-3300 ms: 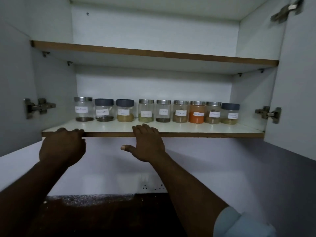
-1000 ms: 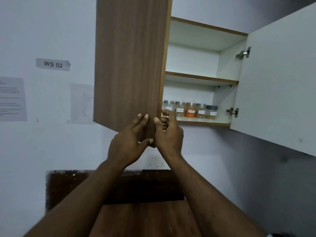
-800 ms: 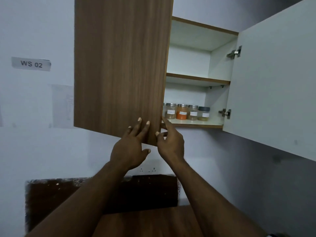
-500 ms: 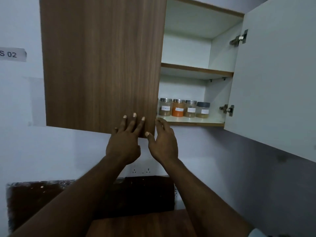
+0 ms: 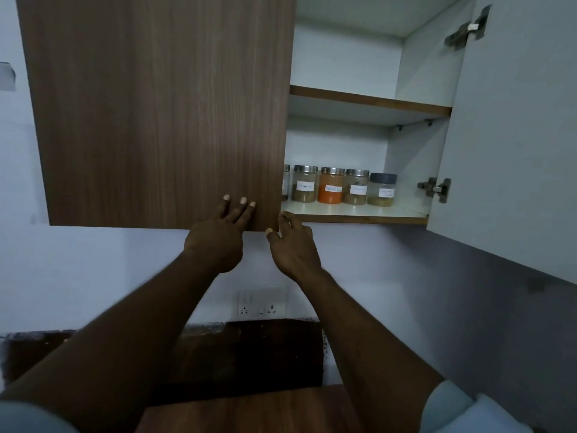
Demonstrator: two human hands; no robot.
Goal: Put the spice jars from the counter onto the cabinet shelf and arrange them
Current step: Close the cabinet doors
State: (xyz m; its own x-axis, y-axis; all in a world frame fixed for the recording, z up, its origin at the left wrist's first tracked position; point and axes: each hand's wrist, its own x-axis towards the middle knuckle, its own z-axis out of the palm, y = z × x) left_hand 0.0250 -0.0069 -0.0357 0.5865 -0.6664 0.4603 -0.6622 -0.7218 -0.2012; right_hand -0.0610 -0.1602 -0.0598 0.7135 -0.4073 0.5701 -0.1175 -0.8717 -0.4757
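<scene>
While left hand (image 5: pixel 218 242) presses door (image 5: pixel 162 110), jars (image 5: pixel 340 189) shelved right of fingers (image 5: pixel 242 207)

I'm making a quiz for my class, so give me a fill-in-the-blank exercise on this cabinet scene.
1. The left hand presses flat on the ____ cabinet door.
2. The jar with orange powder has a ____ lid.
3. The rightmost jar has a dark ____ lid.
4. The upper shelf holds ____ jars.

Answers: wooden; silver; grey; no
</scene>
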